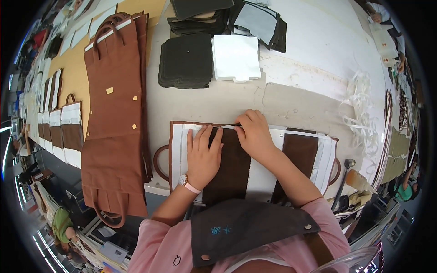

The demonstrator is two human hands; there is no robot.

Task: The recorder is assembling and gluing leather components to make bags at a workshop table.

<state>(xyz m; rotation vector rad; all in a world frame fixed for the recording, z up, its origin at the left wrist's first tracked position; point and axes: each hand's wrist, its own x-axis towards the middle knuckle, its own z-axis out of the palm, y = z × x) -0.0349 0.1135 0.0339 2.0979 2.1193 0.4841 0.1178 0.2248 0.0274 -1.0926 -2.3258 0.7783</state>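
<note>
In front of me lies a flat, unfolded bag panel (233, 170) with white and dark brown bands, a reddish-brown border and a loop handle at each side. My left hand (203, 154) rests on it, palm down, fingers stretched out toward its far edge. At that same edge, just right of the left fingertips, my right hand (255, 136) pinches the panel's rim between thumb and fingers. A watch with a pink strap (190, 185) is on my left wrist. The panel's near edge is partly hidden behind my dark apron (250, 227).
A pile of brown handled bags (116, 95) lies to the left. Beyond the panel stand stacks of black pieces (185, 61) and white pieces (236, 57). Tangled white ribbon (359, 98), a hammer (348, 164) and a bottle (357, 179) are at the right. Other people are farther off.
</note>
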